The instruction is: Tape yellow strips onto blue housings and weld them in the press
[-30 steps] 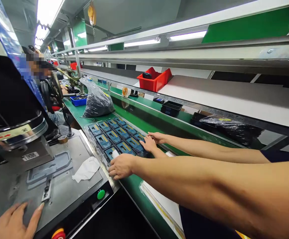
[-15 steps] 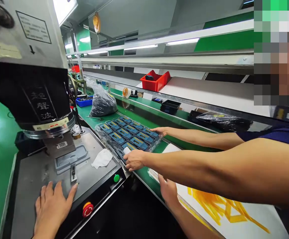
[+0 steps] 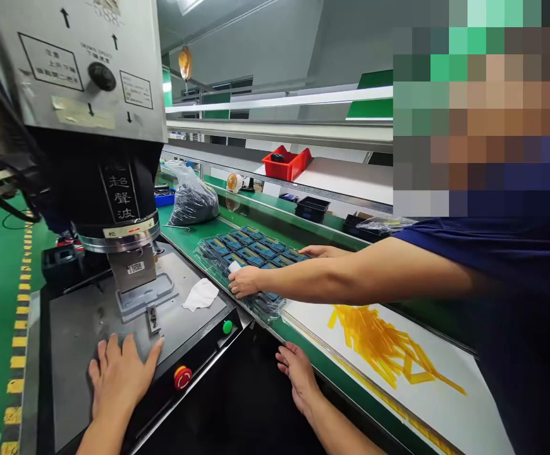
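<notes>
While the left hand (image 3: 122, 376) lies spread on the metal plate (image 3: 73, 354) of the machine (image 3: 114, 183), gripping nothing, the right hand (image 3: 298, 374), empty and loosely curled, has drawn back to the near edge of the green worktop (image 3: 183, 243). A grey mould (image 3: 149, 298) and a white cloth (image 3: 200, 294) lie past the left hand. Beyond these, on the worktop, is a plastic tray (image 3: 270, 308) of blue pieces (image 3: 251, 254); with the right hand away, its handling now seems left to a co-worker (image 3: 497, 253), one hand (image 3: 245, 281) at its near corner, the other (image 3: 321, 251) at its far side. Farther off stands a stuffed plastic bag (image 3: 194, 197), then a red bin (image 3: 284, 167).
</notes>
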Tool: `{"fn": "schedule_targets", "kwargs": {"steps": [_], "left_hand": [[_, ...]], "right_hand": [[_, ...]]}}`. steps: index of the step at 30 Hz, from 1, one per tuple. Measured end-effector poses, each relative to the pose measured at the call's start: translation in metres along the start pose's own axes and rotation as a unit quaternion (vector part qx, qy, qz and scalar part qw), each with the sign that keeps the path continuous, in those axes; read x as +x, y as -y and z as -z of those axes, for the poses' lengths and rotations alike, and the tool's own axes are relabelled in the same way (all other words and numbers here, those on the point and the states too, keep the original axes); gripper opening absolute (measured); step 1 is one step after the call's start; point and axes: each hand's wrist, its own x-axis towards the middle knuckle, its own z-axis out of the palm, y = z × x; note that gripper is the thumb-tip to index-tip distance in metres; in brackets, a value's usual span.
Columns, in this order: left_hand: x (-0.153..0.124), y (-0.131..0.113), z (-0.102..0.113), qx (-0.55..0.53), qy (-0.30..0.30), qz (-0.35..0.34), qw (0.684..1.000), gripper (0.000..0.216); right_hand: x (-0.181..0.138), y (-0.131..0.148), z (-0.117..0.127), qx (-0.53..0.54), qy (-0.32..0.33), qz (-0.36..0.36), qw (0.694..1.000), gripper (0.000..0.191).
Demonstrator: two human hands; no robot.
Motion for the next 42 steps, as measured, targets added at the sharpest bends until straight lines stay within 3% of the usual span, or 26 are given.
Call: {"fn": "schedule_targets", "kwargs": {"steps": [7, 12, 14, 16, 19, 22, 31, 42], "left_hand": [[0.001, 0.005, -0.003, -0.018, 0.002, -0.009, 1.0, 0.087], [0.0, 0.003, 0.002, -0.02, 0.007, -0.009, 1.0, 0.086], [-0.001, 0.003, 0.004, -0.023, 0.007, -0.013, 1.0, 0.085], [-0.002, 0.003, 0.005, -0.026, 0.005, -0.015, 1.0, 0.083], [-0.002, 0.003, 0.004, -0.027, 0.002, -0.016, 0.999, 0.081], [-0.001, 0.003, 0.004, -0.024, 0.002, -0.015, 1.0, 0.081], [-0.003, 0.001, 0.009, -0.023, 0.008, -0.012, 1.0, 0.085], [0.002, 0.008, -0.002, -0.008, -0.001, -0.021, 1.0, 0.081]], "right_hand": [[0.01, 0.006, -0.003, -0.001, 0.018, 0.001, 1.0, 0.053], [-0.004, -0.001, -0.007, -0.075, 0.004, 0.075, 0.994, 0.038], [-0.017, -0.018, -0.008, -0.163, 0.041, 0.132, 0.977, 0.032], [-0.031, -0.041, -0.006, -0.311, 0.115, 0.198, 0.922, 0.033], [-0.049, -0.071, -0.003, -0.505, 0.232, 0.231, 0.799, 0.04], [-0.058, -0.084, -0.002, -0.569, 0.292, 0.226, 0.734, 0.043], [-0.063, -0.082, -0.008, -0.564, 0.295, 0.229, 0.736, 0.04], [-0.066, -0.084, -0.006, -0.562, 0.303, 0.234, 0.733, 0.041]]}}
